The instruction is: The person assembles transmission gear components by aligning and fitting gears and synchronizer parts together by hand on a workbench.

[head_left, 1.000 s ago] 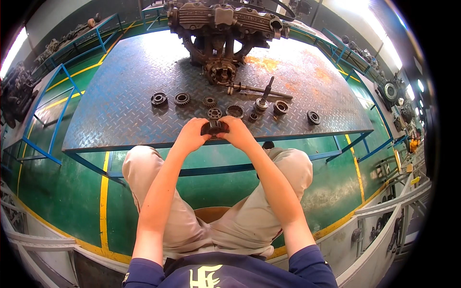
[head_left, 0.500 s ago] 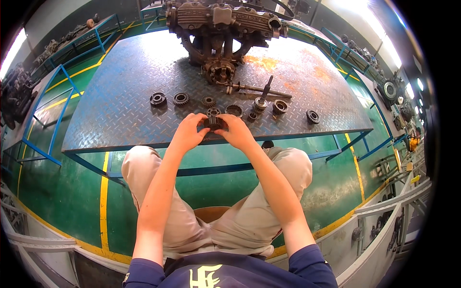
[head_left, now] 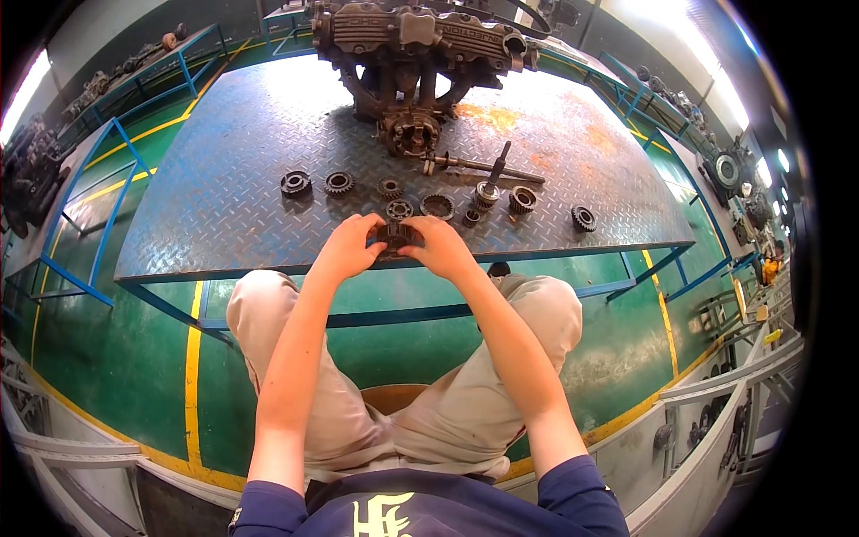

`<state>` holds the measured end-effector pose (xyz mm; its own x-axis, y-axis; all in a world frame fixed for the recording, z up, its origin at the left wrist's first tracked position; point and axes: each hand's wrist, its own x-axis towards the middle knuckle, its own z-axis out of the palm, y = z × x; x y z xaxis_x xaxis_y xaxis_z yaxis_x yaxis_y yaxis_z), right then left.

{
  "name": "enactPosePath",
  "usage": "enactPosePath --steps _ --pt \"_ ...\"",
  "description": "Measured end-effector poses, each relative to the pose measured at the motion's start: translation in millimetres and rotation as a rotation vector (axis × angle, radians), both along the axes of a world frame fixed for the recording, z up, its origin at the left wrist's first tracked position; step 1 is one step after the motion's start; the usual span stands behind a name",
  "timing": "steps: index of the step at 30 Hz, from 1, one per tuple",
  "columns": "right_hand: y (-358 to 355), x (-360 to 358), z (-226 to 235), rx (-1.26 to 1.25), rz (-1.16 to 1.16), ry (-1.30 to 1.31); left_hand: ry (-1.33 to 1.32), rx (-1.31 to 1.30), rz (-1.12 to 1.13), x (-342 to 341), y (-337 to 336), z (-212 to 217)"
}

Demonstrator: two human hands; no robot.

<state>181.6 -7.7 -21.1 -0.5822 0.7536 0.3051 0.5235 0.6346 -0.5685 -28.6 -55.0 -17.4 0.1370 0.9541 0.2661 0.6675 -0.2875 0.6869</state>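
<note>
A dark gear (head_left: 395, 238) sits between both hands at the near edge of the counter (head_left: 224, 224), pinched from either side. The left hand (head_left: 347, 247) grips it from nine o'clock, fingers curled over its top; the right hand (head_left: 440, 247) closes on it from three o'clock. Whether the gear rests on the plate or is lifted just clear cannot be told. At twelve o'clock, just beyond it, lie a small gear (head_left: 399, 209) and a ring gear (head_left: 438, 206). Further out towards ten o'clock lie two more gears (head_left: 295, 183), (head_left: 338, 183). Towards two o'clock lies a shaft (head_left: 474, 166), and a lone gear (head_left: 583, 217) lies at three o'clock. An engine block (head_left: 412, 45) stands at the far edge.
</note>
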Motion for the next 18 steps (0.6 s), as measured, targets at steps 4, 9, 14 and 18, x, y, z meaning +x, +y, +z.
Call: enactPosePath --steps 4,9,14,18 --pt "1 1 2 0.000 -0.001 0.011 -0.010 0.007 -0.022 -1 2 0" --pt "4 1 -3 -0.008 -0.003 0.044 -0.030 0.045 -0.026 -2 1 3" --pt "2 1 2 -0.028 0.044 0.136 -0.037 0.091 -0.031 1 -1 10" --pt "-2 0 9 -0.030 0.039 0.155 -0.079 0.111 -0.023 0 -2 10"
